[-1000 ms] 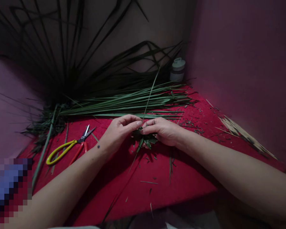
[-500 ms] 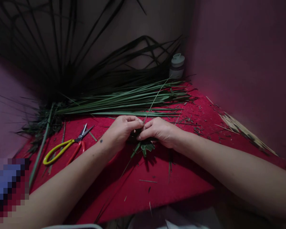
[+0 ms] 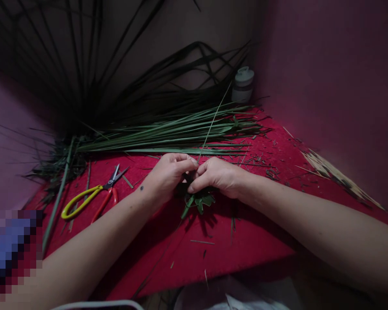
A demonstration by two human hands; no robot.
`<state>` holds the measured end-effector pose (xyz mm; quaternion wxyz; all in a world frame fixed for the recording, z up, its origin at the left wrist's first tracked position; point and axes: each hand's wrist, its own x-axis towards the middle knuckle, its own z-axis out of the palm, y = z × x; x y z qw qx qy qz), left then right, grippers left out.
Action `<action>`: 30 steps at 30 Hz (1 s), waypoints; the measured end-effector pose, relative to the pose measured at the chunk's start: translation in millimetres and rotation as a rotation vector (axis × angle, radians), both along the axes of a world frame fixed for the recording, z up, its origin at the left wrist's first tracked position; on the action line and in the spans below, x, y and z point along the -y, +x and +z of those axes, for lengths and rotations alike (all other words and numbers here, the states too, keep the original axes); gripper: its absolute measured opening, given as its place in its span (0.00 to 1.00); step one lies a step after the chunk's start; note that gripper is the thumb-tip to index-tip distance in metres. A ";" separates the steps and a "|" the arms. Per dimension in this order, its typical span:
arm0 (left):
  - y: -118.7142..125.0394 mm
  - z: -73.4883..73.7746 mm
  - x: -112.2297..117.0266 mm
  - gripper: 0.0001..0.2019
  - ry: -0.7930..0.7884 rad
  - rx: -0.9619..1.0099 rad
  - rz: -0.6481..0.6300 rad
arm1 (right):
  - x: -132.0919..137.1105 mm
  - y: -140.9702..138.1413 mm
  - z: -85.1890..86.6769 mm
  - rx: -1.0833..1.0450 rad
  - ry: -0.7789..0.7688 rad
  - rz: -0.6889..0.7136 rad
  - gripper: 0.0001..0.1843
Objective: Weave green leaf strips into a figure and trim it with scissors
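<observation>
Both my hands meet over the middle of a red cloth (image 3: 252, 241). My left hand (image 3: 166, 174) and my right hand (image 3: 218, 176) are closed, fingertips pinched together on a small folded piece of green leaf (image 3: 198, 200) whose cut ends fan out below my fingers. A thin leaf strip (image 3: 213, 120) rises from between my fingertips and slants up to the right. Most of the folded piece is hidden under my fingers.
A long bundle of green palm leaves (image 3: 168, 133) lies across the cloth behind my hands. Scissors with yellow and red handles (image 3: 90, 198) lie to the left. A small white jar (image 3: 243, 84) stands at the back corner. Leaf scraps litter the cloth; a woven piece (image 3: 339, 178) lies at the right.
My hands have stayed together on the folded leaf, with small finger shifts. The thin strip has swung from nearly upright, lower, then up again to the right.
</observation>
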<state>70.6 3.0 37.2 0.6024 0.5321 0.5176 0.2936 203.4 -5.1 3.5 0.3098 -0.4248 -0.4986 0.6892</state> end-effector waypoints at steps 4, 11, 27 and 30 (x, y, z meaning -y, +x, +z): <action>-0.5 -0.3 -2.4 0.06 0.015 0.007 -0.015 | -0.3 0.5 -0.4 -0.032 -0.007 0.002 0.09; -24.6 2.8 -13.7 0.14 0.084 -0.070 -0.209 | -8.1 9.0 -0.3 -0.079 0.071 -0.065 0.08; -22.2 -1.0 -7.3 0.09 0.312 -0.068 -0.037 | -10.7 4.7 1.8 -0.334 0.042 -0.251 0.21; -23.4 -6.0 -8.7 0.09 0.211 0.068 -0.036 | -11.8 4.0 0.0 -0.304 0.093 -0.264 0.21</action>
